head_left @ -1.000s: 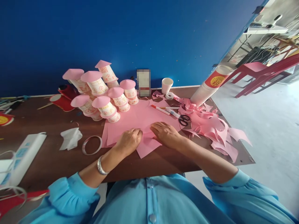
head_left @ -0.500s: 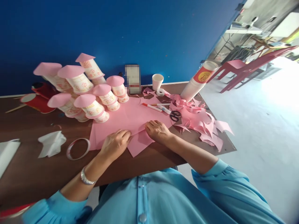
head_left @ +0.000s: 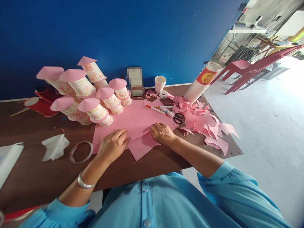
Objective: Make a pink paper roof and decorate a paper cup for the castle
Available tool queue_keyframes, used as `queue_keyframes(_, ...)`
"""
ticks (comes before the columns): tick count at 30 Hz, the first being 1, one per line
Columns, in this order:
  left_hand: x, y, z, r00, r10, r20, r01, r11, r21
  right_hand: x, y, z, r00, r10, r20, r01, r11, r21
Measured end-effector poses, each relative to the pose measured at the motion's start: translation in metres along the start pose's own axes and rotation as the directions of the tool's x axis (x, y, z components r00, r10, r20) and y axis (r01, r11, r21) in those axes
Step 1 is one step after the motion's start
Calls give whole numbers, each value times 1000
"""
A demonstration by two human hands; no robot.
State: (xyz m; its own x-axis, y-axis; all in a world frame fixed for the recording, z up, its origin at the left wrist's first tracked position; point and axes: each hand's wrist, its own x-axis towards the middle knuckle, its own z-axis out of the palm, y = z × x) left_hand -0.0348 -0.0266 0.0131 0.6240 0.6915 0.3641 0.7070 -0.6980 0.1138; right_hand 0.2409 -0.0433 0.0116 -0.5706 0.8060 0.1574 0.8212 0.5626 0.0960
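Sheets of pink paper (head_left: 133, 117) overlap on the brown table before me, and the corner of one sheet (head_left: 140, 150) juts towards me. My left hand (head_left: 114, 145) lies palm down on the paper's near edge, its fingers stretched out and nothing held. With curled fingers, my right hand (head_left: 162, 133) pinches the edge of the upper sheet. Just beyond that hand lie black-handled scissors (head_left: 178, 118), a red-capped marker (head_left: 155, 109) and a pale blue-white pen (head_left: 167, 111). Left of the paper rest a tape roll (head_left: 81, 152) and a crumpled white tissue (head_left: 55, 147).
Several paper-cup towers with pink cone roofs (head_left: 73, 76) stand at the back left. Pink scraps (head_left: 204, 123) lie heaped on the right under a leaning stack of cups (head_left: 201, 83). A single white cup (head_left: 160, 84) is by the blue wall.
My left hand has slid left and its fingers have straightened, leaving the spot near the right hand. The right hand still pinches the paper edge.
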Motion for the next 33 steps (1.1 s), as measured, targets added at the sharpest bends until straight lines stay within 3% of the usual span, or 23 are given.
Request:
queue_keyframes(6,-14,-15,-7,999,-37,-27,39,998,51,-1,4,-6,1000,-10,4,10,999,-43)
queue_keyframes(10,-22,-24,-14,976,-203,-84,206,978,35,-3,4,-7,1000,-22,-20,20,997,-71)
queue_keyframes(14,-26,-43,-18,903,-408,-134,400,913,-80,-4,-5,-6,991,-76,-108,62,990,-127)
queue_keyframes(20,-24,-69,-18,753,-647,-121,629,761,-157,4,-25,-2,957,-225,-184,199,969,-148)
queue_keyframes(27,-11,-75,-7,691,-716,-97,703,697,-143,10,-29,5,964,-240,-116,234,970,-62)
queue_keyframes(33,-2,-78,3,700,-702,-131,691,712,-124,12,-34,1,956,-261,-135,250,964,-92)
